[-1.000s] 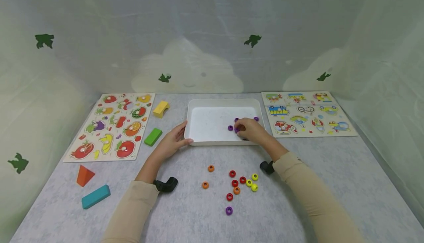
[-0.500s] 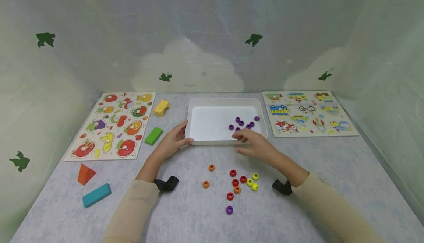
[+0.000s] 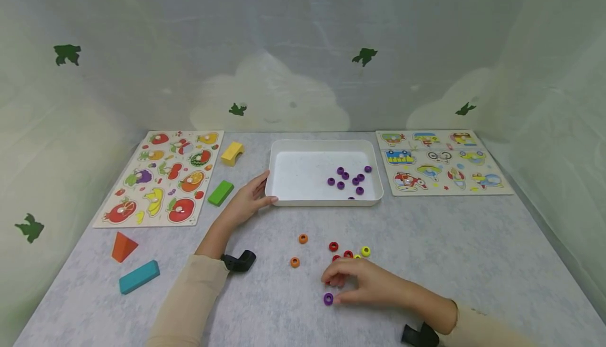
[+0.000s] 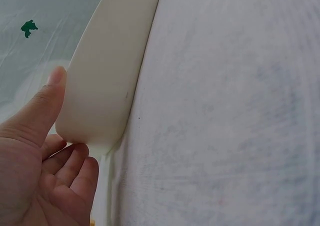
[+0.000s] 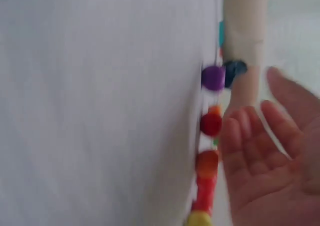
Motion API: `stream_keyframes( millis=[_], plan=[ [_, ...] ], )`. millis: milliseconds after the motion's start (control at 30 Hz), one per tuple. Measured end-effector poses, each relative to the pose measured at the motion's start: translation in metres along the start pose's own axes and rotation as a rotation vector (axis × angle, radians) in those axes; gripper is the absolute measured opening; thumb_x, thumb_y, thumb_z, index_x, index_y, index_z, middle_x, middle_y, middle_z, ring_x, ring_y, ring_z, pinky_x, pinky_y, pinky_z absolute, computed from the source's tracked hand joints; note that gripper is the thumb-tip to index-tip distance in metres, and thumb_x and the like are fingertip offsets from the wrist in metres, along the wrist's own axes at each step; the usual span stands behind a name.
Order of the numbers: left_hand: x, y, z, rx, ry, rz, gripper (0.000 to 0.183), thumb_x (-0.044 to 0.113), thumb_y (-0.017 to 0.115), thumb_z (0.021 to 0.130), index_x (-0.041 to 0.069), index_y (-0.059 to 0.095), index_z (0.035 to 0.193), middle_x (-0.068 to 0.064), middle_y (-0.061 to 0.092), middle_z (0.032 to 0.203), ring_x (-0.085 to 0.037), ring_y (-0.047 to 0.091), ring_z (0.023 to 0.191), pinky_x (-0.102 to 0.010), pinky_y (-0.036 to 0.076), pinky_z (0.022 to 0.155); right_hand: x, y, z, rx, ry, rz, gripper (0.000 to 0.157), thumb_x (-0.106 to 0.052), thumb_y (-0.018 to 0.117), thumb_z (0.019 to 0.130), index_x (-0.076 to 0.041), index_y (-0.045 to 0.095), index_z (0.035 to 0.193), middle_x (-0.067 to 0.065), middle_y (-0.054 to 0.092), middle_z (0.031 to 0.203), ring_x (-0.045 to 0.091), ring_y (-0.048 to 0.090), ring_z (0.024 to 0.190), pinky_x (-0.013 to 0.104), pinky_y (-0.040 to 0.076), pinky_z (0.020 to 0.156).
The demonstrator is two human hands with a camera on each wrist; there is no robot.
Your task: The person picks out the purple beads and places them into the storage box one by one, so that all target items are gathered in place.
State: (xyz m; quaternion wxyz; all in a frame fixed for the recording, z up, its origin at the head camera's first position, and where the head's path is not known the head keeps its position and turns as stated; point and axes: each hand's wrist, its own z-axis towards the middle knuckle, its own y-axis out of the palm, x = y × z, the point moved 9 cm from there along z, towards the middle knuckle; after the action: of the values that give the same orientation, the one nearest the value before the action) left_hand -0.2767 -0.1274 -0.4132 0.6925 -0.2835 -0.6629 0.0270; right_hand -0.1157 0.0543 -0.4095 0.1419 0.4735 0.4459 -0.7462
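My left hand holds the near left corner of the white tray, thumb at the front rim and fingers against the side wall. Several purple beads lie in the tray's right half. Over the loose beads on the table is my right hand, fingers bent and spread from the thumb, nothing between them. Its thumb tip is right beside a lone purple bead. Red beads and yellow beads lie just beyond, partly hidden by the hand. An orange bead shows in the right wrist view.
Two orange beads lie left of the red ones. A fruit puzzle board, a yellow arch block, a green block, an orange block and a teal block are left. A vehicle puzzle board is right.
My right hand has left the purple beads in the tray and come back toward me, down to the lone purple bead on the table. My left hand stays at the tray corner.
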Motion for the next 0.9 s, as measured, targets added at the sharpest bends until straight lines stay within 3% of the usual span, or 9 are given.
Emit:
stream_keyframes(
  millis=[100, 233, 367, 500, 667, 900],
  plan=[
    [-0.003, 0.0, 0.002, 0.003, 0.009, -0.008, 0.074, 0.019, 0.062, 0.074, 0.005, 0.017, 0.132, -0.01, 0.017, 0.135, -0.017, 0.019, 0.121, -0.031, 0.021, 0.098, 0.004, 0.013, -0.002, -0.048, 0.004, 0.023, 0.026, -0.019, 0.062, 0.073, -0.015, 0.056, 0.098, -0.004, 0.055, 0.093, 0.008, 0.05, 0.079, 0.019, 0.046, 0.067],
    [-0.013, -0.001, 0.007, -0.001, 0.017, 0.004, 0.078, 0.028, 0.062, 0.071, 0.01, 0.018, 0.132, -0.007, 0.017, 0.135, -0.014, 0.019, 0.12, -0.028, 0.022, 0.097, 0.01, 0.021, -0.003, -0.085, 0.026, -0.058, 0.02, -0.02, 0.06, 0.075, -0.02, 0.058, 0.095, -0.011, 0.054, 0.091, 0.003, 0.048, 0.079, 0.015, 0.044, 0.068],
    [-0.023, -0.001, 0.011, 0.0, 0.026, 0.02, 0.081, 0.035, 0.063, 0.068, 0.013, 0.018, 0.132, -0.004, 0.017, 0.135, -0.011, 0.02, 0.12, -0.025, 0.023, 0.096, 0.007, 0.025, -0.002, -0.095, -0.005, -0.157, 0.015, -0.021, 0.058, 0.078, -0.022, 0.058, 0.093, -0.015, 0.053, 0.09, -0.002, 0.046, 0.083, 0.013, 0.042, 0.073],
    [-0.025, -0.001, 0.011, 0.002, 0.036, 0.013, 0.081, 0.034, 0.063, 0.069, 0.013, 0.018, 0.132, -0.004, 0.018, 0.135, -0.011, 0.02, 0.12, -0.026, 0.023, 0.096, 0.005, 0.022, 0.0, -0.081, 0.011, -0.15, 0.014, -0.022, 0.057, 0.078, -0.023, 0.058, 0.092, -0.016, 0.052, 0.089, -0.002, 0.046, 0.079, 0.012, 0.042, 0.069],
    [-0.026, -0.001, 0.011, 0.007, 0.03, 0.0, 0.08, 0.033, 0.063, 0.069, 0.013, 0.019, 0.132, -0.004, 0.018, 0.135, -0.011, 0.02, 0.12, -0.026, 0.023, 0.097, 0.001, -0.007, 0.009, 0.036, 0.021, -0.101, 0.016, -0.018, 0.059, 0.076, -0.019, 0.058, 0.092, -0.013, 0.053, 0.089, 0.003, 0.048, 0.078, 0.017, 0.045, 0.064],
    [-0.023, 0.0, 0.01, -0.009, 0.035, -0.015, 0.079, 0.031, 0.063, 0.07, 0.011, 0.018, 0.132, -0.005, 0.017, 0.135, -0.013, 0.019, 0.12, -0.025, 0.022, 0.097, 0.013, -0.084, 0.032, 0.28, 0.065, -0.106, 0.018, -0.013, 0.059, 0.076, -0.014, 0.057, 0.095, -0.006, 0.053, 0.09, 0.009, 0.051, 0.079, 0.022, 0.047, 0.069]
  ],
)
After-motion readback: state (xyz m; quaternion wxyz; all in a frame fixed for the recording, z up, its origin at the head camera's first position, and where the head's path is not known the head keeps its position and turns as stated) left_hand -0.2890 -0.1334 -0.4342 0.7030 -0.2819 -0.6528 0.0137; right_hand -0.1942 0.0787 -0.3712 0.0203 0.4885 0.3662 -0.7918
